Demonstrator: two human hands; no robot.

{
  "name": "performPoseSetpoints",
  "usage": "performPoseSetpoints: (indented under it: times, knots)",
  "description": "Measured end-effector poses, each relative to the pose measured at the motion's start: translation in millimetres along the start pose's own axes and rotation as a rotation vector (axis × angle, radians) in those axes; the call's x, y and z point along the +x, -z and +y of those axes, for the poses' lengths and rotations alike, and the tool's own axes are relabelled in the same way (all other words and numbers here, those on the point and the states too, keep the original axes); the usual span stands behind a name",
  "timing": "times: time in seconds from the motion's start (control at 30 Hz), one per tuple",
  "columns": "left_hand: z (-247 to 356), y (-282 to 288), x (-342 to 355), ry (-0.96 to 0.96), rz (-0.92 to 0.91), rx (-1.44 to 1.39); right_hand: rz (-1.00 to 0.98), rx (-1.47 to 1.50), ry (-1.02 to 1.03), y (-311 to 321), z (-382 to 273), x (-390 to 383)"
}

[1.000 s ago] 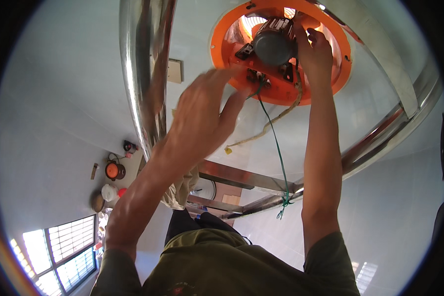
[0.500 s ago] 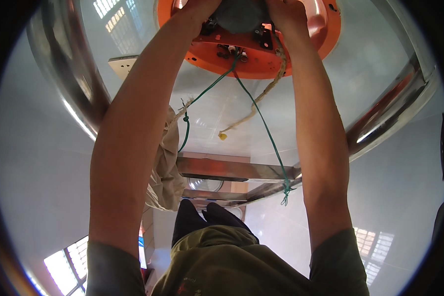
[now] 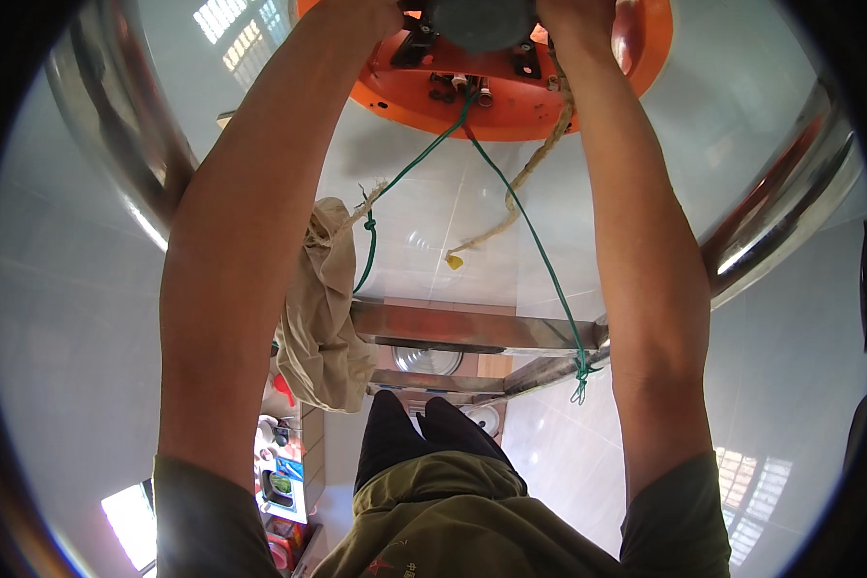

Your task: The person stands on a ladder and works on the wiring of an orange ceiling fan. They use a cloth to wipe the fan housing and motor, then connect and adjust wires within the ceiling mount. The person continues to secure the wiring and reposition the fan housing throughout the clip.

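Note:
At the top edge, my left hand [image 3: 374, 15] and my right hand [image 3: 578, 19] flank a dark grey rounded part [image 3: 482, 24] on an orange round metal fixture [image 3: 424, 114]. Both hands are cut off by the frame, so their fingers cannot be made out. Black brackets sit on either side of the grey part. Two green wires [image 3: 525, 207] come down from the fixture's underside, one knotted at its lower end. The other is knotted beside frayed beige string. A braided beige cord [image 3: 520, 183] with a yellow tip hangs by my right forearm.
Shiny metal rails curve past both forearms, with metal ladder steps [image 3: 482, 328] below. A beige cloth bag [image 3: 332, 308] hangs beside my left forearm. Far below at left, a shelf or counter [image 3: 313, 453] holds several items. Light tiles surround everything.
The view has shifted, so the fixture sits slightly higher and further right. More of the cloth bag and the items at lower left show. Both hands stay beside the grey part.

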State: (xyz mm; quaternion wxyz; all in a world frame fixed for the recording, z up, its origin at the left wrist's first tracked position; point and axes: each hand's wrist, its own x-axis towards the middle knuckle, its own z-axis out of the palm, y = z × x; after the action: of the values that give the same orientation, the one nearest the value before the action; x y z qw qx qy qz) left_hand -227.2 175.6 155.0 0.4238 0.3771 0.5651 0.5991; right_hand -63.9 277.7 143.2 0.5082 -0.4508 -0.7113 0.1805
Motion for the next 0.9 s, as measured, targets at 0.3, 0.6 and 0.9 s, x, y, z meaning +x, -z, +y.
performPoseSetpoints:
  times: [0.3,0.6,0.9]
  knots:
    - [-2.0,-10.6,-8.8,-0.024,-0.052,-0.016,0.033,-0.158,0.003,0.4,22.4,27.7]
    - [-2.1,-9.3,-15.0,0.013,0.010,0.005,0.008,-0.369,0.100,-6.9,31.2,38.5]
    - [-2.5,-1.3,-18.8,0.063,0.071,0.020,-0.018,-0.088,-0.032,-15.0,5.7,6.7]
